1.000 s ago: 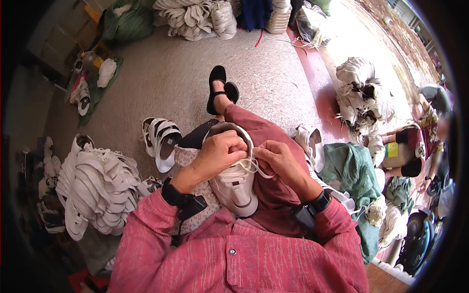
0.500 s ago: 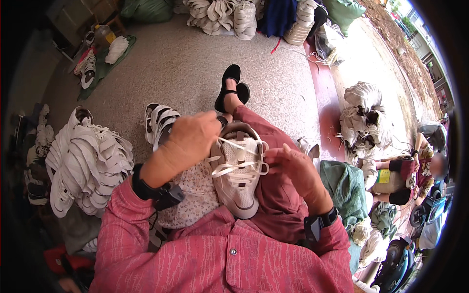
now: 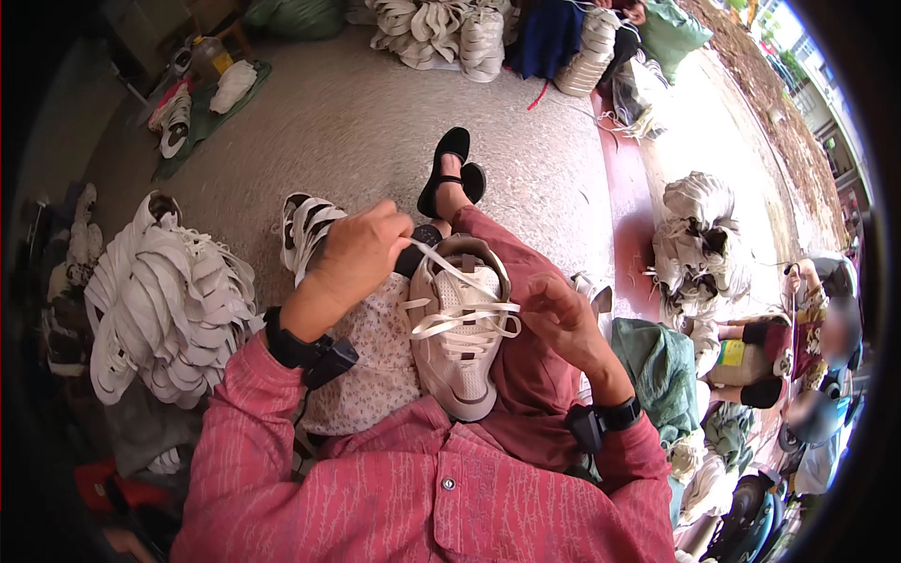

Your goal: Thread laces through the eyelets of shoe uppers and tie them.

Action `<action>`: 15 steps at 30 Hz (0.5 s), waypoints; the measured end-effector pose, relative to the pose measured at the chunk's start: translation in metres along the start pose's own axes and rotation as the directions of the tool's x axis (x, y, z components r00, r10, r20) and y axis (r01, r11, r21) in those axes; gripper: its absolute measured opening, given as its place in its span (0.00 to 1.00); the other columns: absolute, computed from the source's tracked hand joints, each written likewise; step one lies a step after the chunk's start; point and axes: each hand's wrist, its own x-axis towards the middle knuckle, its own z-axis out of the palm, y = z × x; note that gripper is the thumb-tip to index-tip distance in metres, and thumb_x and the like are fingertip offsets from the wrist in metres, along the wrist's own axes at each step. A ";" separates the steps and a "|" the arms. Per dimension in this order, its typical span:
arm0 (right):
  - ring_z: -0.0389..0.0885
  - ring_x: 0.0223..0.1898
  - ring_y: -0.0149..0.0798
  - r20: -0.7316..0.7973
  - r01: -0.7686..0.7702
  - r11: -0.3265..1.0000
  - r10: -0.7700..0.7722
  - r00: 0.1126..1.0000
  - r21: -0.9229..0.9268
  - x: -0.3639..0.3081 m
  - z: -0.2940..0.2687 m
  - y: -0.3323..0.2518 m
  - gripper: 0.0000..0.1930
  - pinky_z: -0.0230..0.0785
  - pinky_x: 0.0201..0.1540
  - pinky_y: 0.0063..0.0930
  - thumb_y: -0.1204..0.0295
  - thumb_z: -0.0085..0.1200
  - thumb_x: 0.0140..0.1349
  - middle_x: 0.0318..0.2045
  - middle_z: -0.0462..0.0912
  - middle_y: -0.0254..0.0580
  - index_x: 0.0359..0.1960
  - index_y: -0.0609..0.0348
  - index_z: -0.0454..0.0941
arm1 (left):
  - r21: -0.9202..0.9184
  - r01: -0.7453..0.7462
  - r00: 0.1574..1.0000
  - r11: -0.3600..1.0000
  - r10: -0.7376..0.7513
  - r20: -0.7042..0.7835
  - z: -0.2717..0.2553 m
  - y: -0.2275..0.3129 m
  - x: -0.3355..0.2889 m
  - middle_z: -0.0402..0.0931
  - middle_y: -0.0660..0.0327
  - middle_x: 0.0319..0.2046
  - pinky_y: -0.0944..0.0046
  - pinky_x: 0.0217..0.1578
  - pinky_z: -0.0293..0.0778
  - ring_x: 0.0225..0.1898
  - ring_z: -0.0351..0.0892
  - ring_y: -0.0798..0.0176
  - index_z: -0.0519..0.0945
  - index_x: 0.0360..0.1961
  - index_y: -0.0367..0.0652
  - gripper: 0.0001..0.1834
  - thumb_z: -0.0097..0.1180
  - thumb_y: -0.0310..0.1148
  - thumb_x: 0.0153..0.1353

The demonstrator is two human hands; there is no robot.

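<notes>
A pale cream sneaker [image 3: 457,361] rests on my lap, toe toward me and heel opening facing away. White shoelace [image 3: 462,321] crosses its tongue, with loose loops hanging out at both sides. My left hand [image 3: 361,251] is closed in a pinch on one lace strand, drawn fairly straight from the far left of the shoe across the upper. At the shoe's right side, my right hand [image 3: 563,321] has its thumb and fingers pinched together beside the lace loops, where the shoelace meets the fingertips; the exact grip is partly hidden.
A heap of stacked shoe uppers [image 3: 174,305] sits at my left, with another sneaker [image 3: 308,230] beyond my left forearm. Green cloth [image 3: 662,371] lies at my right. Farther right are bundled uppers [image 3: 696,220] and a seated person [image 3: 812,319]. More bundles [image 3: 483,45] stand at the back.
My left hand has shifted slightly left, pulling the lace strand straighter. The fingers of my right hand, spread more before, have curled together and moved a little away from the shoe.
</notes>
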 end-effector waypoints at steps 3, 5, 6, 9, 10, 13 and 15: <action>0.74 0.42 0.25 -0.052 0.014 0.991 -0.021 0.998 -0.134 0.004 -0.005 0.002 0.11 0.66 0.44 0.18 0.86 0.47 0.59 0.40 0.73 0.31 0.41 0.60 0.75 | -0.366 -0.088 0.994 0.926 0.107 0.033 0.002 0.006 0.003 0.75 0.60 0.33 0.61 0.38 0.72 0.36 0.77 0.57 0.78 0.42 0.44 0.12 0.58 0.28 0.54; 0.74 0.41 0.25 -0.066 0.017 0.985 -0.028 0.997 -0.172 0.010 -0.010 -0.003 0.11 0.66 0.44 0.18 0.87 0.47 0.58 0.41 0.74 0.32 0.39 0.61 0.76 | -0.565 -0.036 0.954 0.824 0.196 0.225 -0.006 0.009 0.001 0.75 0.61 0.40 0.63 0.42 0.72 0.46 0.73 0.62 0.77 0.47 0.43 0.17 0.61 0.30 0.55; 0.73 0.40 0.25 -0.052 0.061 0.986 -0.070 0.996 -0.157 0.013 -0.013 -0.006 0.11 0.65 0.44 0.18 0.87 0.47 0.58 0.41 0.74 0.33 0.40 0.61 0.76 | -0.581 -0.046 0.938 0.812 0.235 0.253 -0.007 0.007 -0.001 0.74 0.62 0.41 0.64 0.43 0.72 0.48 0.71 0.63 0.78 0.47 0.43 0.17 0.61 0.30 0.55; 0.73 0.36 0.25 -0.034 0.104 0.985 -0.110 0.993 -0.136 0.029 -0.008 -0.018 0.09 0.65 0.40 0.18 0.85 0.51 0.58 0.39 0.76 0.34 0.40 0.63 0.78 | -0.599 -0.166 0.909 0.784 0.356 0.215 0.005 -0.016 -0.005 0.73 0.64 0.44 0.66 0.42 0.72 0.48 0.71 0.65 0.78 0.48 0.43 0.18 0.62 0.31 0.55; 0.73 0.34 0.26 0.047 0.115 0.969 -0.108 0.993 -0.218 0.036 -0.005 -0.032 0.09 0.66 0.38 0.19 0.83 0.53 0.58 0.37 0.77 0.34 0.40 0.61 0.78 | -0.593 -0.281 0.879 0.755 0.450 0.156 0.008 -0.019 -0.005 0.73 0.65 0.44 0.67 0.42 0.72 0.46 0.71 0.66 0.78 0.48 0.42 0.18 0.63 0.31 0.54; 0.75 0.32 0.27 0.186 0.144 0.934 -0.086 0.979 -0.326 0.054 0.005 -0.050 0.08 0.67 0.35 0.21 0.81 0.56 0.58 0.34 0.78 0.35 0.40 0.60 0.80 | -0.734 0.038 0.871 0.678 0.338 0.357 0.005 -0.017 -0.006 0.72 0.65 0.43 0.69 0.39 0.71 0.40 0.72 0.69 0.78 0.47 0.42 0.18 0.64 0.28 0.53; 0.75 0.32 0.28 0.248 0.159 0.922 -0.072 0.966 -0.353 0.063 0.012 -0.053 0.08 0.68 0.35 0.23 0.80 0.57 0.58 0.33 0.79 0.36 0.39 0.60 0.81 | -0.758 0.060 0.873 0.650 0.334 0.355 0.011 -0.017 -0.005 0.72 0.66 0.41 0.70 0.37 0.71 0.37 0.72 0.71 0.78 0.45 0.42 0.18 0.64 0.27 0.52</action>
